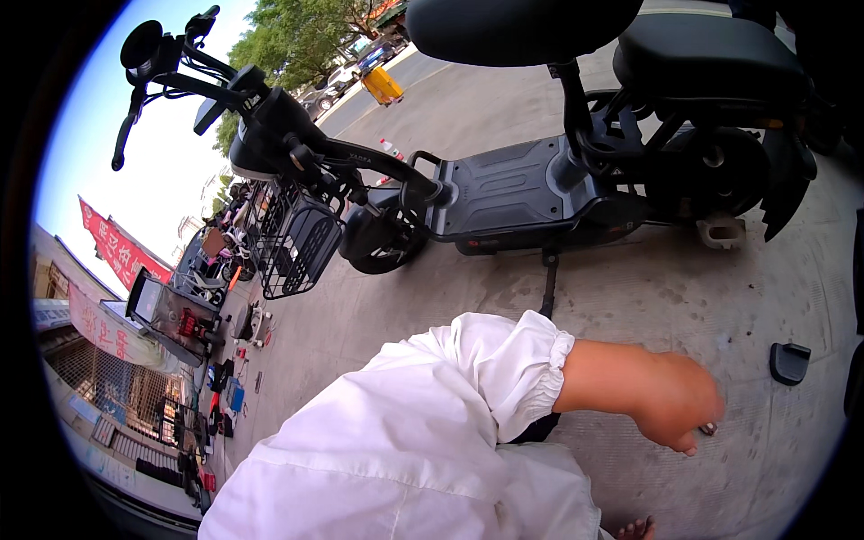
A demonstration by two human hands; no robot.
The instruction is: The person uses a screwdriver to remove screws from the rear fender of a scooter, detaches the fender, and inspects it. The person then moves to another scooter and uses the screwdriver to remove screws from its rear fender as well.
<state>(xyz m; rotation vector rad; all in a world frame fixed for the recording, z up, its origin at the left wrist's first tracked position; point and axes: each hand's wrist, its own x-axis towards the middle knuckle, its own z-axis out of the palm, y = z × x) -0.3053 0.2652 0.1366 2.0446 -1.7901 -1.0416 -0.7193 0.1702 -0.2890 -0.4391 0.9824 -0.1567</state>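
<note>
My left hand (pixel 679 400) reaches right from a white elastic-cuffed sleeve (pixel 522 364), low over the concrete. Its fingers are curled closed and somewhat blurred. A small metallic-looking piece (pixel 708 428) shows at the fingertips, too small to name. Beyond the arm stands a black electric scooter (pixel 504 184), apart from the hand, with its front basket (pixel 292 238) to the left. Right of the hand, a dark rounded block (pixel 789 363) lies on the ground. What look like toes (pixel 641 527) show at the lower edge. My right hand does not show.
A scooter stand (pixel 549 283) reaches the ground behind my sleeve. Near the rear wheel is a pale hollow block (pixel 722 232). Tools and a blue box (pixel 234 394) lie at the left, by red banners (pixel 121 243). A yellow bin (pixel 382 85) stands toward the road.
</note>
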